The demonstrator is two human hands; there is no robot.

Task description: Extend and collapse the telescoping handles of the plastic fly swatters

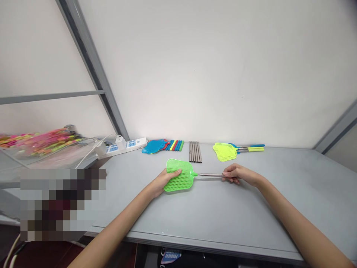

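Note:
A green fly swatter head (182, 180) with a perforated face is joined to a thin metal rod (209, 175). My left hand (164, 180) grips the head at its left side, thumb across the mesh. At the rod's other end, my right hand (234, 174) pinches the metal between thumb and fingers. The swatter is level, just above the table; whether it touches the surface I cannot tell. No coloured grip shows on the rod, though its far end is hidden by my right hand.
Along the wall lie blue and red swatter heads (153, 146), several coloured handle grips (175, 145), several metal rods (195, 152), and yellow and blue swatters (225, 152). A power strip (125, 147) with plugs and a cable sits left. The grey table (223, 223) has a front edge below.

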